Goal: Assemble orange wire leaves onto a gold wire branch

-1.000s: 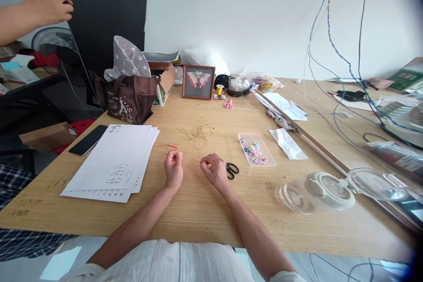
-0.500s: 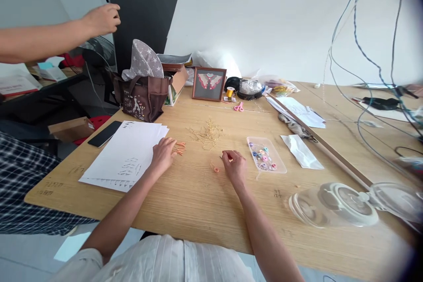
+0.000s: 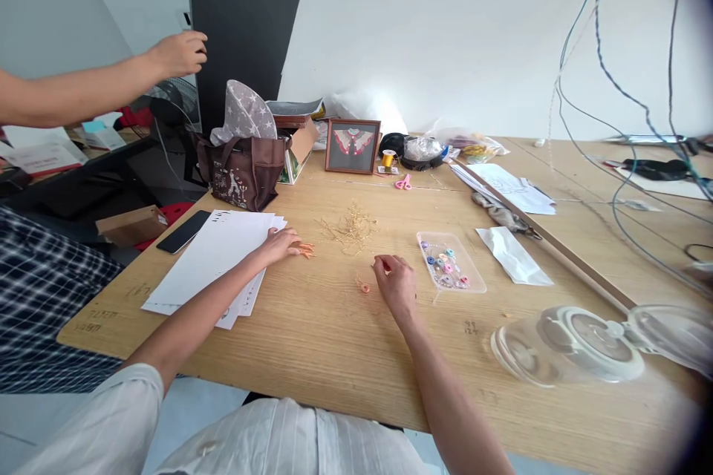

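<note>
As the left hand [image 3: 283,245], grip unclear, seemingly gathers orange strands [image 3: 306,249], delicacy needed next, the right hand [image 3: 396,282] pinches, contents hidden.

Orange strips [image 3: 306,249]: slender, loosely fanned, lying flat, left ends hidden from view. Thread spool [image 3: 365,288]: small, round, peach-orange, with fine loose thread at its upper left; situated nearer the viewer, right of the strips and apart from them.
</note>
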{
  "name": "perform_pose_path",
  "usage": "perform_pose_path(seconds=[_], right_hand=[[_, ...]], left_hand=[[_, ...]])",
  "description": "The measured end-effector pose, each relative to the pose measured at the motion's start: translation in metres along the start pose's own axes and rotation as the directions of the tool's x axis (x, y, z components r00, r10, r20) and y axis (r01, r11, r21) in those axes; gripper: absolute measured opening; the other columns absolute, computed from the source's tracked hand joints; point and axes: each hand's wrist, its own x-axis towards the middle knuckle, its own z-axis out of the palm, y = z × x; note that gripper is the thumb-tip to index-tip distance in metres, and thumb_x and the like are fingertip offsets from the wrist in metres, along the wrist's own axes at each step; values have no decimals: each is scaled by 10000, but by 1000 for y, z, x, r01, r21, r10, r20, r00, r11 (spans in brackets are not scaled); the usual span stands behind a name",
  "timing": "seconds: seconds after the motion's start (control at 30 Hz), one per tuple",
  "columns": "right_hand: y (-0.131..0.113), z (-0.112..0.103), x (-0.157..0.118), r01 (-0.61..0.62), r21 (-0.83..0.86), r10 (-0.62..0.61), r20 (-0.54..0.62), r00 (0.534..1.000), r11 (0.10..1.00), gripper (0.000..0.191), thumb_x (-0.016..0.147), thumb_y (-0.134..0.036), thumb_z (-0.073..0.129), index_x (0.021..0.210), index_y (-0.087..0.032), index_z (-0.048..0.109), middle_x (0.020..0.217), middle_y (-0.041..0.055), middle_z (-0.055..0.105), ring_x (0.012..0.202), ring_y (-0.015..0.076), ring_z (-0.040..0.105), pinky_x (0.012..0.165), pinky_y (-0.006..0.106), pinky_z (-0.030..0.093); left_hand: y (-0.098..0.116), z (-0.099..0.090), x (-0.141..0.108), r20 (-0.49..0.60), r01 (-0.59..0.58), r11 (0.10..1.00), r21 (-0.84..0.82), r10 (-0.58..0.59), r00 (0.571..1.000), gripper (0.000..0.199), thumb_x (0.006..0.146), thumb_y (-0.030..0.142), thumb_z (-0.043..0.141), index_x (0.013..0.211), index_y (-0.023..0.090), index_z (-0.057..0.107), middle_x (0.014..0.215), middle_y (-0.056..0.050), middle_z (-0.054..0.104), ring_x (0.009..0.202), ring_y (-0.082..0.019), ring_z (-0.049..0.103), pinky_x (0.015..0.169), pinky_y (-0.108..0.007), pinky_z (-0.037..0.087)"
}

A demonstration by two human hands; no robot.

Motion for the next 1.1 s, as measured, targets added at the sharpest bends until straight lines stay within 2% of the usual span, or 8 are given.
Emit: perform_pose_path(seconds=[0.17, 0.33, 0.53, 0.67, 0.8, 0.97, 1.1], right_hand=[[3, 3, 0, -1, -29, 1, 2, 1000, 1000, 249, 774, -195, 430, 691, -168, 663, 629, 43, 609, 605, 153, 524, 587, 250, 351], [9, 4, 0, -7, -68, 7, 3, 1000, 998, 250, 772, -195, 422, 669, -169, 648, 609, 43, 591, 597, 155, 503, 582, 253, 331], [15, 5, 1, -12, -114, 13, 8, 1000, 993, 261, 778, -208, 407, 646, -171, 629, 591, 38, 567, 567, 149, 464, 562, 254, 299], [15, 5, 0, -10, -127, 12, 19, 1000, 992, 256, 773, -195, 409, 628, -171, 619, 586, 36, 561, 565, 145, 458, 559, 252, 290], [15, 5, 1, -22, -145, 26, 30, 999, 989, 248, 770, -186, 417, 611, -171, 607, 571, 28, 548, 553, 139, 443, 552, 249, 278], [18, 6, 1, -26, -161, 32, 33, 999, 987, 240, 771, -182, 427, 607, -171, 603, 579, 27, 556, 556, 138, 445, 558, 249, 277], [18, 5, 2, -42, -202, 53, 53, 997, 978, 248, 780, -166, 427, 622, -171, 618, 602, 42, 584, 566, 149, 461, 557, 255, 282]], left_hand=[[-7, 3, 6, -41, -24, 999, -25, 23, 999, 232, 757, 383, 564, 891, 233, 681, 964, -65, 643, 926, -221, 543, 805, -322, 268], [-13, 0, 2, -42, -26, 998, -64, 23, 999, 196, 754, 328, 560, 865, 237, 692, 959, -63, 648, 936, -222, 540, 801, -318, 260], [-16, 4, 1, -54, 5, 996, -91, -10, 999, 228, 779, 320, 494, 806, 238, 705, 797, -47, 648, 861, -201, 542, 807, -316, 262], [-16, 8, 3, -79, -6, 997, -75, 0, 997, 245, 790, 289, 467, 701, 220, 684, 741, -34, 629, 793, -179, 534, 815, -320, 253], [-13, 11, 3, -79, -14, 999, -48, 10, 997, 257, 796, 230, 439, 628, 188, 630, 719, -39, 604, 754, -178, 517, 819, -340, 250], [-3, 16, 1, -102, 1, 999, -34, -4, 995, 232, 794, 144, 396, 645, 171, 571, 730, -66, 574, 791, -206, 504, 793, -345, 279], [1, 10, -1, -125, 14, 998, -66, -22, 992, 183, 779, 135, 414, 666, 173, 553, 725, -59, 567, 775, -202, 515, 734, -316, 311]])
